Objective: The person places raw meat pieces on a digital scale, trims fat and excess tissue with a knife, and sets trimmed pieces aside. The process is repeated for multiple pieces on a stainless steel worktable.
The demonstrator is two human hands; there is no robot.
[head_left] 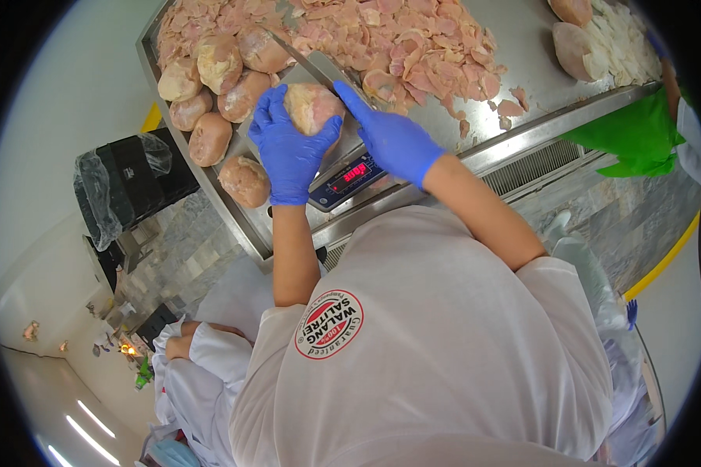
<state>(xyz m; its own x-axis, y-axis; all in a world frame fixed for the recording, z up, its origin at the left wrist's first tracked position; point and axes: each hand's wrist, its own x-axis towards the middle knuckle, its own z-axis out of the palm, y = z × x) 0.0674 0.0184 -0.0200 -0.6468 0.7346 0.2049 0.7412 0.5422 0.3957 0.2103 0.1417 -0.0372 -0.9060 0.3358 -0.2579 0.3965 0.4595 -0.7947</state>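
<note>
Currently my left hand grips the chicken piece over the scale; my right hand, just right, holds the knife.

My gloves are bright blue, the meat piece between them pale pink-tan, the scale's digits below glowing red.

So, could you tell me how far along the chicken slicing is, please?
Done: a big heap of thin slices covers the steel table. In hand: the left hand grips one whole piece over the scale, and the right hand holds the knife against it. Left: several whole pieces wait at the table's left end.
</note>
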